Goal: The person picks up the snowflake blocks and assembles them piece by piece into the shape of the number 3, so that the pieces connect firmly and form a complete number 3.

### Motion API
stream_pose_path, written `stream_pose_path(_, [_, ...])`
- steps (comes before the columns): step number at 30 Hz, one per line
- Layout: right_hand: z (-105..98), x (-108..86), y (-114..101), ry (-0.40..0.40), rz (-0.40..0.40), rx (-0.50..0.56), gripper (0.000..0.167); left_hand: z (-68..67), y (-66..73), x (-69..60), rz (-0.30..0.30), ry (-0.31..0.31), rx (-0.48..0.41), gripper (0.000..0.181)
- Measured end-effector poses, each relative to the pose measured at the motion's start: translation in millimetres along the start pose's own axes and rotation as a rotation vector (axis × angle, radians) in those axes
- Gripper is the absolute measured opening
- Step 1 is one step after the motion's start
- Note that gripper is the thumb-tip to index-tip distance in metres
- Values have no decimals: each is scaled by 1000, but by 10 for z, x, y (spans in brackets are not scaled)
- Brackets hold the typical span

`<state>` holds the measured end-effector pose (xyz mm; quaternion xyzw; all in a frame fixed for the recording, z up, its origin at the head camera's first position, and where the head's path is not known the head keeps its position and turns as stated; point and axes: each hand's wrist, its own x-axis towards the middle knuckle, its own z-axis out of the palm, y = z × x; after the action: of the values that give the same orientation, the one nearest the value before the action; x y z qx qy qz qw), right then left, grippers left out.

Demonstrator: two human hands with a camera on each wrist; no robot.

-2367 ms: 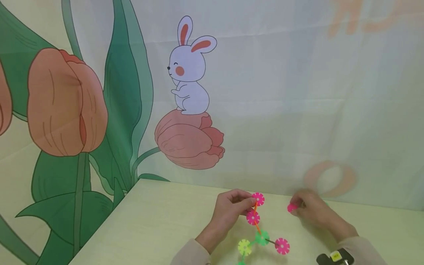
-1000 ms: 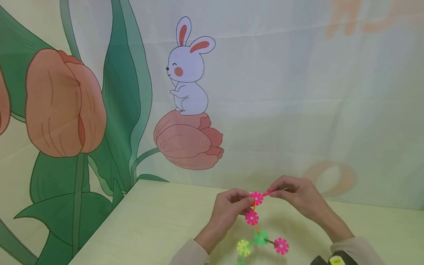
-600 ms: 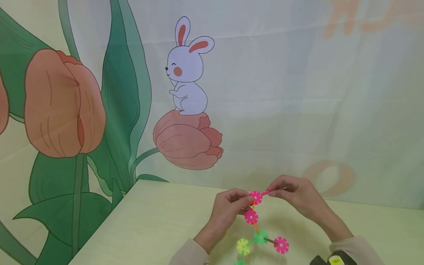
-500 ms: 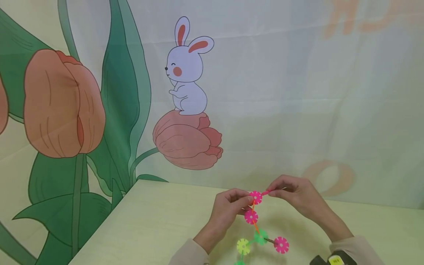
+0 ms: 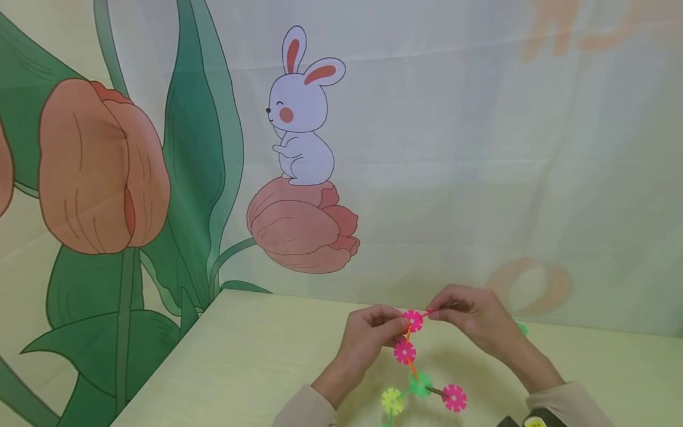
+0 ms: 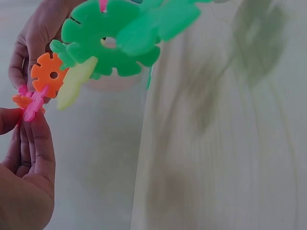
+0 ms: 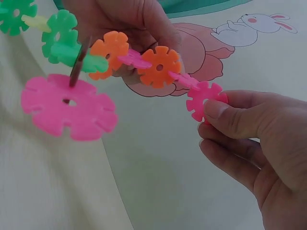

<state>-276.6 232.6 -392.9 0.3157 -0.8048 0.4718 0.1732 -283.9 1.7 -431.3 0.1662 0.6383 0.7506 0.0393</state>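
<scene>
My left hand (image 5: 368, 335) pinches the upper end of a chain of slotted plastic snowflake discs, at an upper pink disc (image 5: 415, 321) and the orange disc (image 7: 159, 67) beside it. My right hand (image 5: 477, 317) pinches a pink snowflake disc (image 7: 194, 100) between thumb and fingers. That disc stands edge-on in the head view and meets the chain's end; how deep the slots engage cannot be seen. Lower down hang a green disc (image 5: 421, 385), a yellow disc (image 5: 392, 401) and, on a brown disc (image 7: 79, 62), a further pink disc (image 5: 455, 398).
A pale table (image 5: 256, 350) lies under the hands. Behind it hangs a cloth backdrop (image 5: 427, 148) printed with tulips and a rabbit. A small green piece (image 5: 522, 328) shows beyond my right wrist, partly hidden. Dark wrist gear (image 5: 541, 418) sits at the right sleeve.
My right hand has moved left and up, bringing its pink disc from apart to the chain's upper end. In the last half second it has shifted slightly left; the left hand stays nearly still.
</scene>
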Motion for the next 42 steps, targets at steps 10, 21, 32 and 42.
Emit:
stream_pose_path(10, [104,14,-20,50,-158,-66,36,-7,0,-4,-12,14,3,16])
stream_pose_path(21, [117,26,0,51,-151,-49,31,-32,-11,9,-11,-16,10,16])
stream_pose_path(32, [18,-14,15,32,50,-90,20,-28,-20,28,-5,-2,-1,17])
stream_pose_path(42, [-618,-228,502,-27,366,-403,21,-44,-21,27,6,88,21,13])
